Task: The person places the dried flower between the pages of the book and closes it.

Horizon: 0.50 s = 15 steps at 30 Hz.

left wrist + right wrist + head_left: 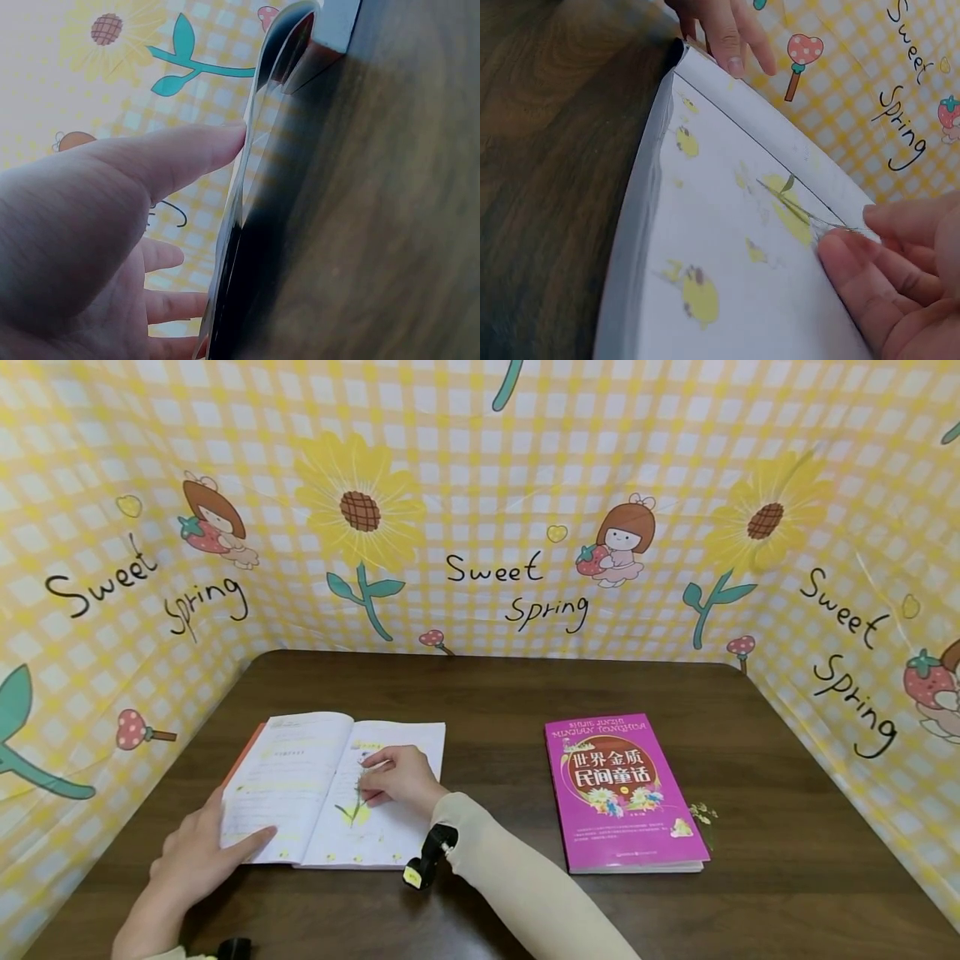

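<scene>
An open book [281, 793] lies on the left of the table, text on its left page and yellow chick drawings on the right one. My left hand [191, 852] rests at its left edge. The thumb [199, 150] presses straight on the page, and the other fingers extend along the side. Over the right page, my right hand [405, 781] pinches the thin stem of a small green plant sprig [787, 196] between thumb and fingertips. The sprig's leafy end [351, 812] is over the lower part of that page; its other end is partly hidden by the fingers.
A closed purple book [615, 827] lies on the right of the dark wooden table [487, 693]. Another small sprig with pale flowers [703, 814] sticks out from its right edge. A yellow checked cloth [480, 485] stands around the back and sides.
</scene>
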Tool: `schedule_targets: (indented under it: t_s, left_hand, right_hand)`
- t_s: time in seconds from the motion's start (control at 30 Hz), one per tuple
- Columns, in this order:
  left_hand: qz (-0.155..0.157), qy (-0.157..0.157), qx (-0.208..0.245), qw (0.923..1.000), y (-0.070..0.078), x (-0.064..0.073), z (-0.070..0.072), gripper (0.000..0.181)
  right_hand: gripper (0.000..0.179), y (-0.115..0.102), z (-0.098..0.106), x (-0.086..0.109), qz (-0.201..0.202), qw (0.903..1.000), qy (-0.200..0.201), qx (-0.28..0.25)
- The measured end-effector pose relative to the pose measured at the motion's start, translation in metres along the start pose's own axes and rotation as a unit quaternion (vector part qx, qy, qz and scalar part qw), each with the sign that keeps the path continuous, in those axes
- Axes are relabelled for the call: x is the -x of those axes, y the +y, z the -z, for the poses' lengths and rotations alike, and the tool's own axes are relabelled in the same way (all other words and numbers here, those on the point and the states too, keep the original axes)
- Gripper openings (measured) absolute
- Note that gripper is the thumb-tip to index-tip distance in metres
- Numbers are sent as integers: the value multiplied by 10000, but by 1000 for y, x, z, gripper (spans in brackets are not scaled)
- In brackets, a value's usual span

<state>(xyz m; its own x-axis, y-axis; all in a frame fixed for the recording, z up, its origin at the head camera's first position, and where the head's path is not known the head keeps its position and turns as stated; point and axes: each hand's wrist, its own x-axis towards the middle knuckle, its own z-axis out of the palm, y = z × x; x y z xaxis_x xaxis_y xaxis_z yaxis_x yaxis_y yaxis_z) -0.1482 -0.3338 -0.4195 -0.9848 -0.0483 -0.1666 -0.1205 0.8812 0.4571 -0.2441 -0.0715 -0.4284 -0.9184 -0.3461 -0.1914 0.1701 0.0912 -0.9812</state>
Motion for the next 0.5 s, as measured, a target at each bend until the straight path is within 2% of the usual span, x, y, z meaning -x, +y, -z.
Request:
schedule_targets:
  t_s: [0.13,0.33,0.5]
  left_hand:
    - [-7,37,-27,10000,-1,-1,0,113]
    - [17,24,-32,10000,-1,-1,0,114]
    - [31,32,-51,10000,-1,0,0,114]
  right_hand:
    - [22,-4,1,2,-154,9994,-18,314]
    - [35,-11,8,7,-270,9972,-251,645]
    - [33,-15,14,10,-224,9921,-273,1203]
